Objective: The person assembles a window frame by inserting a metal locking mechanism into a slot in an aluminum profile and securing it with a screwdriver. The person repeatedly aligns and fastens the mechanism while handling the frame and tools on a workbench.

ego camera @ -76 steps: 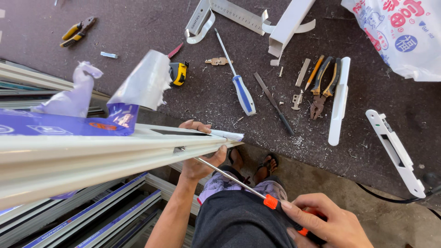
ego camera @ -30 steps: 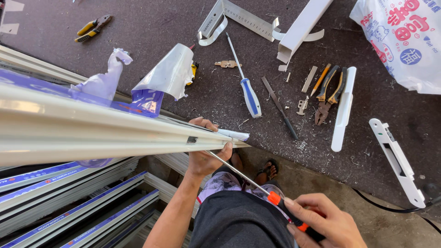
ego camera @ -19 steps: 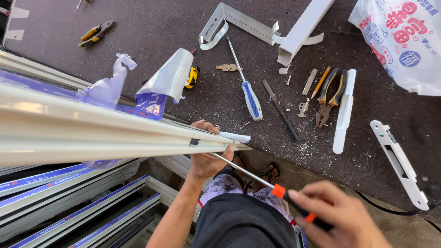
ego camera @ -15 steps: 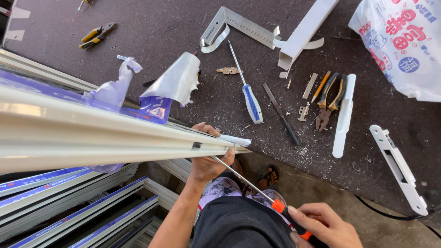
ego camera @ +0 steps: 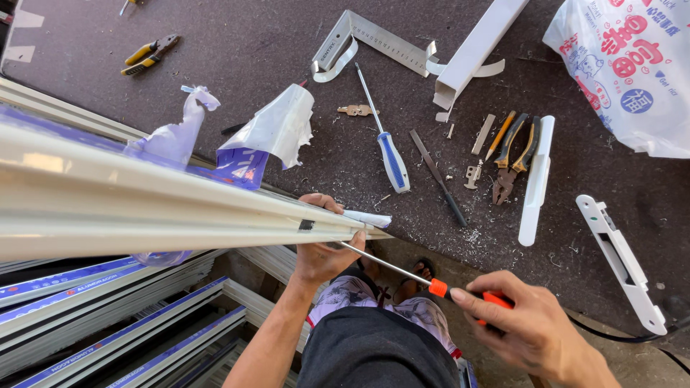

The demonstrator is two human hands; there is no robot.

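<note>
Raised since before, the right hand (ego camera: 535, 330) grips the orange screwdriver (ego camera: 424, 282); left hand (ego camera: 323, 248) clasps the profile (ego camera: 180, 208).

We look steeply down from a single head-worn camera, close above the person's own hands and lap. The dark worktable (ego camera: 215, 43) fills the upper frame; a long pale profile (ego camera: 144, 208) crosses near the lens, blurred by proximity.

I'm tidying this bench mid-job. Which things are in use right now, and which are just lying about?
In use: left hand gripping the profile; right hand holding the orange screwdriver.

Lying about: blue screwdriver, square, pliers, yellow pliers, bag.
</note>
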